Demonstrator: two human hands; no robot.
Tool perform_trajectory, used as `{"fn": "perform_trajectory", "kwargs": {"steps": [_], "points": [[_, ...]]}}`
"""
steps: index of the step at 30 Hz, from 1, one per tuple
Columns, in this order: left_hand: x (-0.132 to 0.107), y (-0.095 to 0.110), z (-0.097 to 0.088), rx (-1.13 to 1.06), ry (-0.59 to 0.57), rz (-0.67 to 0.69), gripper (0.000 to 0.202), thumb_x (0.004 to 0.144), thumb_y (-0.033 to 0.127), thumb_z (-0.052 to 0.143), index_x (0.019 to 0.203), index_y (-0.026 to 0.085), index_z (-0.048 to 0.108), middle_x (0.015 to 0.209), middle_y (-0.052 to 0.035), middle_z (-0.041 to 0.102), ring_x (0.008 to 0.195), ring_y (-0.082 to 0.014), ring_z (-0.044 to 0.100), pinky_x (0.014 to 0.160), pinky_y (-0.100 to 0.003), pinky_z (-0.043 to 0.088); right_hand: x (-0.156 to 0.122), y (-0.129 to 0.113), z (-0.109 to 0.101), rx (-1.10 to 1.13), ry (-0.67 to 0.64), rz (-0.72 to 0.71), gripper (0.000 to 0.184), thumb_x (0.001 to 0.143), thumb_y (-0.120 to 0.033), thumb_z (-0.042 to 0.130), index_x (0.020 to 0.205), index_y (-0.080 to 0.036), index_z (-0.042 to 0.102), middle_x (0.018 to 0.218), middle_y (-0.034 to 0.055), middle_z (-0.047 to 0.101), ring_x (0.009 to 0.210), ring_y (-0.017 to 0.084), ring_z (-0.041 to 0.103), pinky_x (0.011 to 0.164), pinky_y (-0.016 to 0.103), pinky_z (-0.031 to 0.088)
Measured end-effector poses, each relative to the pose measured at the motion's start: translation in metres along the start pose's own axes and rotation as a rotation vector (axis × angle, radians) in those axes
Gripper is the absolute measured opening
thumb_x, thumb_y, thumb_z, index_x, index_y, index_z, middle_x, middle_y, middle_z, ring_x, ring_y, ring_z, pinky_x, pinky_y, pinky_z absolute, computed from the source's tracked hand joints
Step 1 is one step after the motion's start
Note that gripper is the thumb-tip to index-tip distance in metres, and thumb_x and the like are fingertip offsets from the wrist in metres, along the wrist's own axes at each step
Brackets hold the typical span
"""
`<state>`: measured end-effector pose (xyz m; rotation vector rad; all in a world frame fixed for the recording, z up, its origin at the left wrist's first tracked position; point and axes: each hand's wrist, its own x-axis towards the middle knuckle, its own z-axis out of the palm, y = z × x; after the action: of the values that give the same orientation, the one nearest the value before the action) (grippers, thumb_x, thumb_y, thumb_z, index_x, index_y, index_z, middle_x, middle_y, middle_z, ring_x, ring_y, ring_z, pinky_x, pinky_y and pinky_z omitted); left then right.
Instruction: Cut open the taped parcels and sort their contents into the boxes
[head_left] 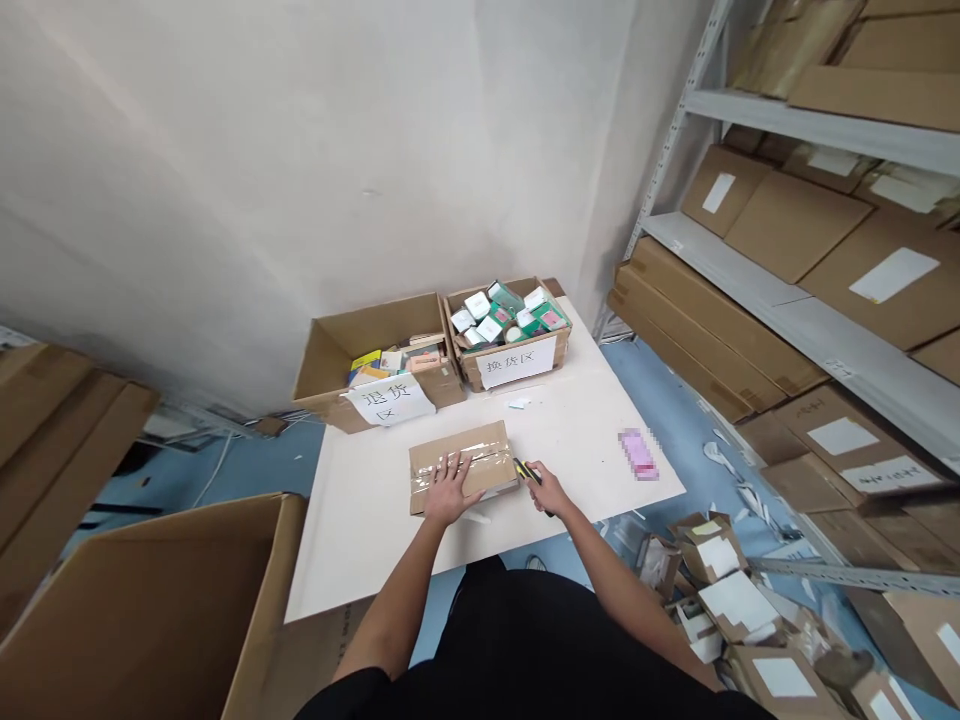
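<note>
A taped cardboard box (pixel 480 442) lies flat on the white table (pixel 570 440), its clear tape shining along the top. My left hand (pixel 448 490) rests on the box's near left part with the fingers spread. In my right hand (pixel 546 492) is a yellow and black utility knife (pixel 529 473), the fingers wrapped round its handle. The knife's front end is at the box's right end; whether the blade touches the cardboard is too small to tell.
Behind the box stand two open cartons, the left carton (pixel 322 400) and the right carton (pixel 469 375), both holding small packages. A pink blurred item (pixel 639 454) lies at the table's right. Large open carton (pixel 172 600) at left, shelves (pixel 795 120) and floor boxes (pixel 739 605) at right.
</note>
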<state>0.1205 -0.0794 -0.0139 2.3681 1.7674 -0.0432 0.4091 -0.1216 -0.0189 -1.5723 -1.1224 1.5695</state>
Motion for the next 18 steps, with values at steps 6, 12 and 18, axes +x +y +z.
{"fn": "perform_trajectory", "kwargs": {"steps": [6, 12, 18], "points": [[-0.001, -0.003, 0.005, 0.0, 0.03, 0.002, 0.092, 0.09, 0.08, 0.046, 0.167, 0.035, 0.026, 0.175, -0.0013, 0.022, 0.163, -0.0337, 0.011, 0.131, -0.054, 0.009, 0.001, 0.035, -0.02, 0.132, 0.347, 0.178, 0.051, 0.085, -0.064, 0.057, 0.112, -0.021, 0.052, 0.057, -0.0063, 0.058, 0.045, 0.017, 0.063, 0.044, 0.023, 0.046], [0.005, 0.001, 0.008, 0.014, 0.037, -0.075, 0.093, 0.09, 0.082, 0.043, 0.167, 0.032, 0.027, 0.175, -0.003, 0.022, 0.162, -0.0357, 0.01, 0.13, -0.057, 0.007, 0.008, 0.067, -0.033, 0.168, 0.49, 0.263, 0.044, 0.078, -0.057, 0.067, 0.103, -0.022, 0.055, 0.076, 0.0016, 0.068, 0.058, 0.019, 0.069, 0.05, 0.026, 0.051], [0.008, 0.002, 0.006, 0.019, 0.053, -0.101, 0.094, 0.091, 0.082, 0.042, 0.167, 0.03, 0.026, 0.175, -0.0041, 0.021, 0.162, -0.036, 0.009, 0.13, -0.058, 0.008, 0.014, 0.066, -0.07, -0.082, 0.572, 0.277, 0.067, 0.09, -0.06, 0.057, 0.14, -0.015, 0.053, 0.116, 0.0168, 0.074, 0.108, 0.029, 0.073, 0.079, 0.034, 0.059]]}}
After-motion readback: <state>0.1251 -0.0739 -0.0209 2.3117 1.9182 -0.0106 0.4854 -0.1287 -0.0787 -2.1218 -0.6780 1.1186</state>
